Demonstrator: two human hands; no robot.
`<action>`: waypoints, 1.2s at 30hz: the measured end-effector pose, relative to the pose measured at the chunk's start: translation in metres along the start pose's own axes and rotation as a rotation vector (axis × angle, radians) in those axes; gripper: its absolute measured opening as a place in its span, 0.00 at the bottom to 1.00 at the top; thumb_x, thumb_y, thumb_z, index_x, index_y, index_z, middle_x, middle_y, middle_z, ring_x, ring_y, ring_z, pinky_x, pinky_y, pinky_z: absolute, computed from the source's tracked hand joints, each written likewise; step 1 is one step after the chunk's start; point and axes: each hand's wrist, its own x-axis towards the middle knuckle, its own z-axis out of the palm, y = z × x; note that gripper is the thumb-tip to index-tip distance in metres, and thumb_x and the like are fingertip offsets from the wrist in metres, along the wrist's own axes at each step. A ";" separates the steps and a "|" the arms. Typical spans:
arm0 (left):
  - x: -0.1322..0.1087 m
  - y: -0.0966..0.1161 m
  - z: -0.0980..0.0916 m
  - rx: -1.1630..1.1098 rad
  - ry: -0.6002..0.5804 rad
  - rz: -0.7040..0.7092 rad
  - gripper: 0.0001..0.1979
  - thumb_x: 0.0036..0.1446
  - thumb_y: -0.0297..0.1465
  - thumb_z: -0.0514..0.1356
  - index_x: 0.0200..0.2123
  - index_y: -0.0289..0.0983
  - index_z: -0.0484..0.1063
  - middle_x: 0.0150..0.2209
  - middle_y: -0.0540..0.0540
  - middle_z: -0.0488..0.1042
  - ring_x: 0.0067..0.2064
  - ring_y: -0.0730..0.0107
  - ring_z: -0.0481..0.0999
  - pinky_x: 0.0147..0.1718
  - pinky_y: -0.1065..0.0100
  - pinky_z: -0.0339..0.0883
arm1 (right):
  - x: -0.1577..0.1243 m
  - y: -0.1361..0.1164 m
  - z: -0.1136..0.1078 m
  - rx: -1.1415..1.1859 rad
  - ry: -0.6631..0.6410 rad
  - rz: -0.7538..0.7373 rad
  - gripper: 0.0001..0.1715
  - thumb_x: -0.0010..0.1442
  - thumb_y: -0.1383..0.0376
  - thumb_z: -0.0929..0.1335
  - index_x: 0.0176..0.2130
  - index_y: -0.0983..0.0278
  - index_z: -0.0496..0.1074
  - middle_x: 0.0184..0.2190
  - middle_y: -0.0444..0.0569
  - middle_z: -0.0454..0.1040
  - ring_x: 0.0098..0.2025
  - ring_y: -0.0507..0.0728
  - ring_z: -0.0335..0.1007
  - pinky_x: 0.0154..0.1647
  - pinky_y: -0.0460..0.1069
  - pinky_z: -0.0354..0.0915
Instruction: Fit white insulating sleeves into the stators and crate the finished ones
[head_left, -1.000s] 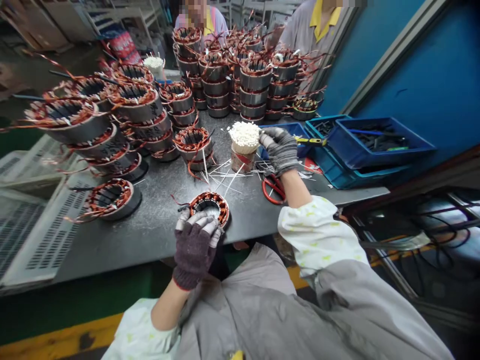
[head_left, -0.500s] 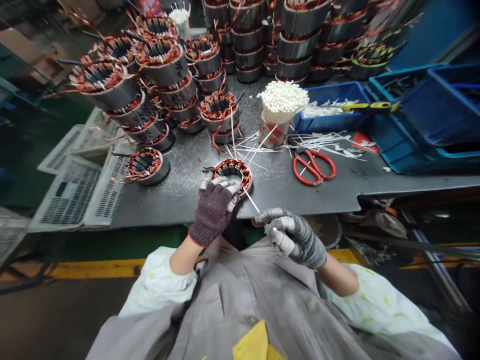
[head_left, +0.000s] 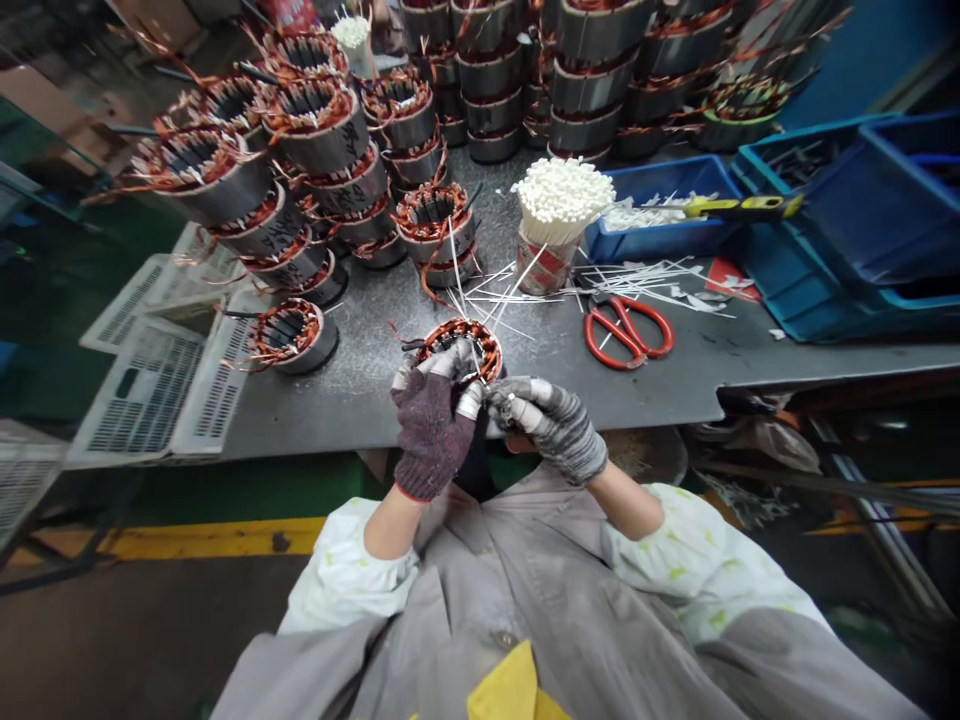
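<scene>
A copper-wound stator [head_left: 487,345] lies at the table's front edge. My left hand [head_left: 435,420], in a dark maroon glove with pale-wrapped fingertips, is closed on its near left rim, fingers reaching over the inner opening. At the near right rim is my right hand [head_left: 551,420], in a grey glove, its fingers pinched together. A thin white stick [head_left: 475,360] runs across the stator's opening to those fingertips; its end is hidden there. More white sticks [head_left: 517,285] lie loose behind the stator.
Red-handled cutters [head_left: 630,335] lie to the right, near a cup [head_left: 551,265] packed with white sticks. Stacked stators [head_left: 330,140] line the back and left. Blue bins [head_left: 810,290] stand at right, with a yellow-handled tool [head_left: 742,207] across one. White crates [head_left: 142,385] sit at left.
My right hand has moved left and forward, from in front of the table edge up to the stator. My left fingers have shifted further over the stator's opening.
</scene>
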 end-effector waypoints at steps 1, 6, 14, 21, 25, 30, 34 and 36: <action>0.000 0.001 0.001 -0.021 0.021 -0.033 0.18 0.66 0.34 0.59 0.58 0.38 0.71 0.55 0.40 0.79 0.61 0.57 0.74 0.65 0.51 0.57 | 0.001 -0.003 0.002 0.058 0.033 0.100 0.14 0.60 0.52 0.74 0.36 0.60 0.78 0.32 0.47 0.81 0.33 0.56 0.79 0.36 0.51 0.76; 0.004 0.001 0.006 -0.098 0.075 0.008 0.08 0.66 0.33 0.60 0.45 0.44 0.78 0.44 0.49 0.84 0.51 0.62 0.80 0.65 0.51 0.56 | 0.005 -0.018 0.007 0.187 0.104 0.394 0.23 0.49 0.47 0.78 0.32 0.60 0.73 0.19 0.39 0.72 0.19 0.52 0.68 0.20 0.48 0.67; 0.003 0.001 -0.001 -0.021 0.028 0.154 0.10 0.65 0.32 0.60 0.48 0.44 0.78 0.43 0.49 0.84 0.53 0.60 0.79 0.66 0.47 0.54 | 0.015 -0.002 0.002 -0.220 0.086 0.151 0.14 0.56 0.53 0.73 0.34 0.61 0.78 0.30 0.47 0.81 0.31 0.55 0.76 0.35 0.51 0.74; 0.002 -0.001 -0.004 -0.009 -0.060 0.140 0.13 0.65 0.33 0.60 0.52 0.46 0.78 0.44 0.49 0.84 0.55 0.59 0.78 0.67 0.45 0.52 | 0.014 0.003 -0.002 -0.214 0.060 0.073 0.10 0.60 0.56 0.72 0.35 0.60 0.77 0.30 0.46 0.81 0.31 0.55 0.77 0.36 0.51 0.75; 0.002 0.000 -0.004 -0.009 -0.008 0.175 0.12 0.64 0.32 0.61 0.50 0.45 0.78 0.44 0.49 0.84 0.53 0.60 0.78 0.66 0.46 0.53 | 0.020 0.005 -0.004 -0.312 0.010 0.005 0.11 0.60 0.56 0.72 0.36 0.60 0.79 0.31 0.47 0.82 0.33 0.56 0.78 0.38 0.51 0.75; 0.002 0.000 -0.004 -0.009 0.006 0.198 0.12 0.65 0.32 0.61 0.50 0.44 0.77 0.44 0.50 0.84 0.53 0.60 0.79 0.65 0.47 0.54 | 0.017 0.004 -0.009 -0.272 0.047 -0.014 0.07 0.59 0.59 0.72 0.34 0.60 0.78 0.30 0.45 0.82 0.32 0.55 0.77 0.36 0.50 0.75; 0.002 0.000 -0.004 0.009 -0.027 0.194 0.12 0.64 0.32 0.61 0.50 0.46 0.78 0.45 0.50 0.84 0.54 0.58 0.78 0.65 0.45 0.52 | 0.019 0.003 -0.008 -0.291 0.027 -0.017 0.06 0.58 0.60 0.72 0.33 0.60 0.78 0.30 0.45 0.82 0.32 0.55 0.77 0.36 0.50 0.75; 0.001 -0.001 -0.005 0.011 -0.048 0.181 0.13 0.64 0.33 0.61 0.51 0.47 0.78 0.45 0.50 0.84 0.55 0.58 0.78 0.66 0.45 0.51 | 0.020 0.003 -0.008 -0.293 0.026 -0.013 0.07 0.58 0.59 0.72 0.33 0.60 0.78 0.30 0.46 0.82 0.32 0.56 0.77 0.37 0.51 0.75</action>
